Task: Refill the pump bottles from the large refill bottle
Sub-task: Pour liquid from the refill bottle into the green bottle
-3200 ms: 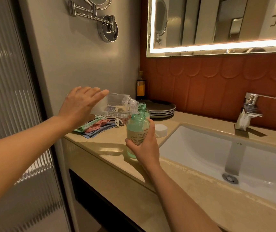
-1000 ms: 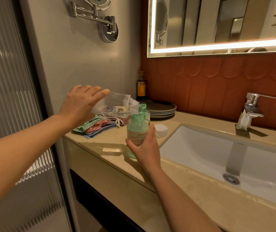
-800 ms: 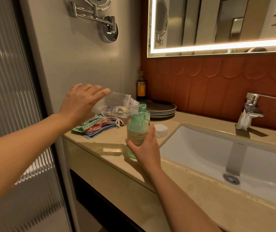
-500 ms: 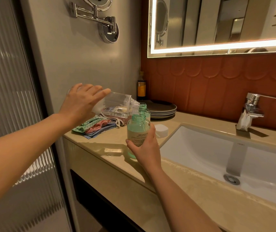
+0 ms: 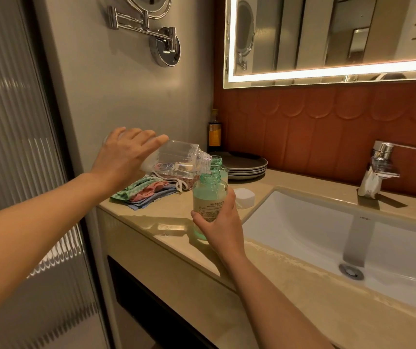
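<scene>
Against 3.2 s ago, little change. The left hand (image 5: 126, 157) stays wrapped over the base end of the refill bottle (image 5: 174, 159), fingers curled across its top. The right hand (image 5: 220, 222) stays curled round the lower half of the green pump bottle (image 5: 209, 197). The refill bottle's mouth sits slightly lower, closer over the green bottle's open neck.

Room: the green bottle's base is on the worktop (image 5: 164, 222), near the front edge at its 6 o'clock. The sink basin (image 5: 327, 235) drops away at 3 to 4 o'clock. A white cap (image 5: 244, 197) lies just beside it at 3 o'clock, a second green bottle (image 5: 218, 163) just behind at 12, folded cloths (image 5: 149, 190) at 10. Bare worktop lies at 8 to 9 o'clock.

Refill bottle: clear, ribbed, tipped nearly level, mouth toward 3 o'clock, clear liquid pooled along its lower side. Green bottle: upright, pump off, threaded neck open, pale label, cloudy fill to about the shoulder.
</scene>
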Motion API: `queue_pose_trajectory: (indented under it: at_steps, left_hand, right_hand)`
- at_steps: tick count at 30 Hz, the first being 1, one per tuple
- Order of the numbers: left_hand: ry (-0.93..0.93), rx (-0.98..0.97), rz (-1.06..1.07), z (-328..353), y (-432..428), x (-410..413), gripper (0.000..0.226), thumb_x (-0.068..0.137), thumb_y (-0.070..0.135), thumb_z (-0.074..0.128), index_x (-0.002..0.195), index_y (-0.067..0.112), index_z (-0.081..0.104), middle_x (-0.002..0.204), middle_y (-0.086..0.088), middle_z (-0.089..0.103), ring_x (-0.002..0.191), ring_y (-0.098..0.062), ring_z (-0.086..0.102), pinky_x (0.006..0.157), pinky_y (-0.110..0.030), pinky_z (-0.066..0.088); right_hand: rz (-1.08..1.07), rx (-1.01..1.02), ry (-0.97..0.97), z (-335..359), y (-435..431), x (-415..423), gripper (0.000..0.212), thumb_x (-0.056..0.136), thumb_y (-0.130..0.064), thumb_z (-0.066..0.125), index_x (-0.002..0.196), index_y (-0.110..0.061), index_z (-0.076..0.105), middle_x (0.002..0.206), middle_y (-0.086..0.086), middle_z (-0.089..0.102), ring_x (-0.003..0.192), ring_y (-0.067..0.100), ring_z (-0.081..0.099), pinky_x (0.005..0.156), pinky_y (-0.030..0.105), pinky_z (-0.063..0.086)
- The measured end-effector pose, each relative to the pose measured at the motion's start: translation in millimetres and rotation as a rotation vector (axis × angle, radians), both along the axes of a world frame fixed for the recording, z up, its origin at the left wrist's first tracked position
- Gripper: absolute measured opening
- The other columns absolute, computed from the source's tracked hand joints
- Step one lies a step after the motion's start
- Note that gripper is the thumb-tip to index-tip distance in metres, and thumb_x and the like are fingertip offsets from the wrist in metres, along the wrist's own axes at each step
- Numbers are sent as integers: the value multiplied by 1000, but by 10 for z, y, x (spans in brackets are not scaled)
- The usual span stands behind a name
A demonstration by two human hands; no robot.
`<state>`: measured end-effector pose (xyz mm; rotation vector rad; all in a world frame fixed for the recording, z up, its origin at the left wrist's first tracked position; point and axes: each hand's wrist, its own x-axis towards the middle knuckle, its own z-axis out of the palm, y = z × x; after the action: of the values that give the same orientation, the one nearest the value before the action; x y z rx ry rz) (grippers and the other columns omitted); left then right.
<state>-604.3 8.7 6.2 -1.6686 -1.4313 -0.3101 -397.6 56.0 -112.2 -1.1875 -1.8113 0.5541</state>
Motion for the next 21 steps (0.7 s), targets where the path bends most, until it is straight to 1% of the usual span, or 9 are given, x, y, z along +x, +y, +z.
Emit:
queue_pose_trajectory:
  at_steps: [8,15,21]
  left_hand:
    - [1,0,8,-6,5,-5,85,57,3,84,131,16,45,119,-17,59,104,-38,58,89,-55,43]
    - [-4,-8,11,-13,20,-29,85,59,3,80,132,19,40,121,-16,58,105,-37,57,91,-54,43]
    - [-6,-6,9,-22,22,-22,82,60,1,79,132,18,42,121,-16,58,105,-37,57,91,-54,43]
  right_hand:
    - [-2,4,-4,-11,9,-1,103,74,-50,71,147,-25,2,151,-1,29,136,20,34,104,42,43]
    - [7,21,10,-20,12,3,103,74,-50,71,147,-24,3,150,0,30,135,20,34,104,42,43]
    - [5,22,8,-31,22,-3,103,74,-51,71,147,-25,3,150,-1,29,135,20,34,104,43,43]
